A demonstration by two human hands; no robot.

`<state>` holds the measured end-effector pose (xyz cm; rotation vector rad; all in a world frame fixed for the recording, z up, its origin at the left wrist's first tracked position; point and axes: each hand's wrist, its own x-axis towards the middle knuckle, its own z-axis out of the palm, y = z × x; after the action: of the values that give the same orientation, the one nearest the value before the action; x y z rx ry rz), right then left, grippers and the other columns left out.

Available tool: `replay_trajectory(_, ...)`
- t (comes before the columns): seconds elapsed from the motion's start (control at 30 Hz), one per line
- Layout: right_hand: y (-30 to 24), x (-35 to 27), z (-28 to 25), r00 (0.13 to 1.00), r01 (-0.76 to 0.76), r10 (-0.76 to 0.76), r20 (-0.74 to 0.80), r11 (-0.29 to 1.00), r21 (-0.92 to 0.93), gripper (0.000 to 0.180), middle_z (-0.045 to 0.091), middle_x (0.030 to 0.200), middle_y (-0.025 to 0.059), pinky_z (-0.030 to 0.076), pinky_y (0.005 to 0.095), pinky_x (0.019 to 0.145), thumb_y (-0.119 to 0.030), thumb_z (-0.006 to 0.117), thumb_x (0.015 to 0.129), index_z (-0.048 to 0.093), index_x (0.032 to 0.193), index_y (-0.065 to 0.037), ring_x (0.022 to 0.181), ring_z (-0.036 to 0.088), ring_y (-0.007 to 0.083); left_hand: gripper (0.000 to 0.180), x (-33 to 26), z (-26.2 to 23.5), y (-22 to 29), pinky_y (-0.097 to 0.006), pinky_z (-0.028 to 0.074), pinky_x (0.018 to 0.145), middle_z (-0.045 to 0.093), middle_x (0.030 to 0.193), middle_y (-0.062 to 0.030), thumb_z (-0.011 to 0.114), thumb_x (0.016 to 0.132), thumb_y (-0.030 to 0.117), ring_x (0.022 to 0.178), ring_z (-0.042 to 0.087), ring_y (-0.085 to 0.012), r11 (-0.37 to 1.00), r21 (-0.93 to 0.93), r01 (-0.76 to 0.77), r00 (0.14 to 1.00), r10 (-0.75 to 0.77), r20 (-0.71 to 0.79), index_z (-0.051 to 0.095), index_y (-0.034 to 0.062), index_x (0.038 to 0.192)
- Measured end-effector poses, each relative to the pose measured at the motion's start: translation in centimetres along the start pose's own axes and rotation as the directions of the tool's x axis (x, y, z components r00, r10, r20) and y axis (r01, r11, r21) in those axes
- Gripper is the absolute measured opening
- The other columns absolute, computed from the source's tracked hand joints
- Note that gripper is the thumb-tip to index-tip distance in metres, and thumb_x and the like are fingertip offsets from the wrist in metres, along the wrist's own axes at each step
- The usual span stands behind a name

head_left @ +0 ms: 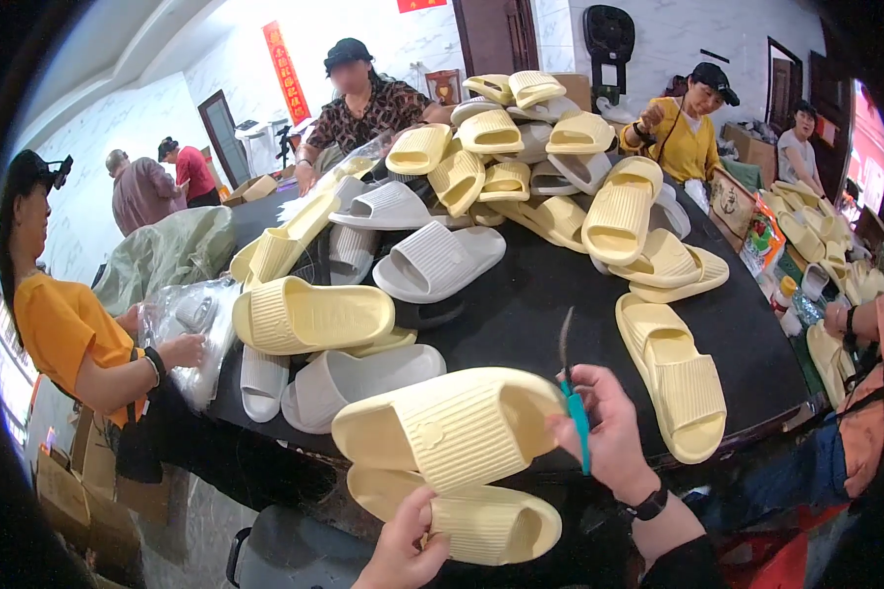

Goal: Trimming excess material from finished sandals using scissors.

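Note:
Two pale yellow slide slippers are in front of me at the table's near edge. The upper slipper [462, 432] has ribbed straps with a small flower shape on them. Below it, the lower slipper [491, 525] is partly covered by the upper one. My left hand [408, 545] is closed at the lower slipper's strap, thumb and fingers pinching its edge. My right hand [609, 427] is closed around a teal-handled tool with a thin curved metal blade [577, 422], which points up. The fingertips of that hand touch the upper slipper's right end.
A heap of yellow and grey slippers [501, 133] covers the far middle of the black table [540, 294]. A single yellow slipper [673, 378] lies to my right. At left, a person in orange [79, 334] handles a clear plastic bag [192, 334]. Other people stand around the table.

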<state>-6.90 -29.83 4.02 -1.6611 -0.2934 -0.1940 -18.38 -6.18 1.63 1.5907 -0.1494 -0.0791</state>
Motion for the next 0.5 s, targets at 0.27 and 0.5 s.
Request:
replay_trajectory(0.27,0.0,1.9,-3.4,0.978,0.107,-0.077,-0.196,0.984,0.143,0.043,0.057,0.093,0.0039,0.047,0.0205,0.066,0.0,0.064,0.077,0.047,0.116,0.0,0.077,0.054,0.0063,0.05,-0.4,-1.1,4.4,-0.024,0.036,0.048,0.056,0.071,-0.0045,0.047,0.077,-0.006,0.051,0.043,-0.0106,0.838,0.514,-0.183,0.973,0.08,0.215,0.043,0.0016,0.126)
replay_trajectory(0.5,0.2,2.4,-7.9,0.895,0.21,-0.194,-0.402,0.978,-0.004,0.04,0.053,0.096,0.0023,0.042,0.0222,0.078,-0.016,0.065,0.08,0.05,0.113,0.002,0.086,0.05,0.0094,0.046,2.8,-0.8,7.5,-0.038,0.049,0.072,0.058,0.093,-0.0144,0.054,0.068,-0.007,0.084,0.061,-0.0298,0.557,0.709,-0.432,0.859,0.015,0.511,0.047,-0.0005,0.114)
